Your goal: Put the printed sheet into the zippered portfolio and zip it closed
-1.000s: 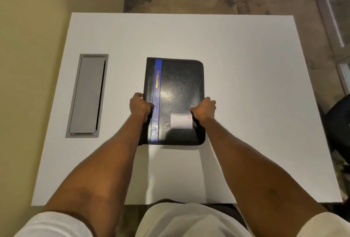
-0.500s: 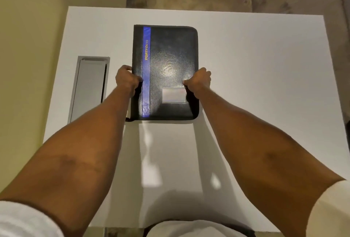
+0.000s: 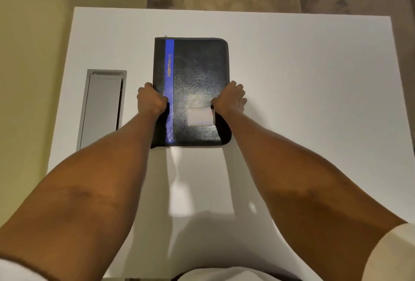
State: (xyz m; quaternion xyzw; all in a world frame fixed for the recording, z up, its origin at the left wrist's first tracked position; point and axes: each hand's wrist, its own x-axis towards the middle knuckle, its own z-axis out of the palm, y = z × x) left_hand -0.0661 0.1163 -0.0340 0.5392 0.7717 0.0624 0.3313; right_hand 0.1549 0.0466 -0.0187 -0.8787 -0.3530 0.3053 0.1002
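Portfolio (image 3: 197, 74) (closed) on white table (image 3: 303, 78), left hand (image 3: 151, 99), right hand (image 3: 231, 98) gripping its edges, grey hatch (image 3: 101, 110) beside.

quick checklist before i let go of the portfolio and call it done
1. Portfolio flat on the table: ok.
2. Cover closed: ok.
3. Zip fully shut: cannot tell, the edges are too dark.
4. Printed sheet inside: cannot tell, none in view.
5. Left hand on the left edge, right hand on the right edge: ok.
6. Clear of the grey hatch: ok.
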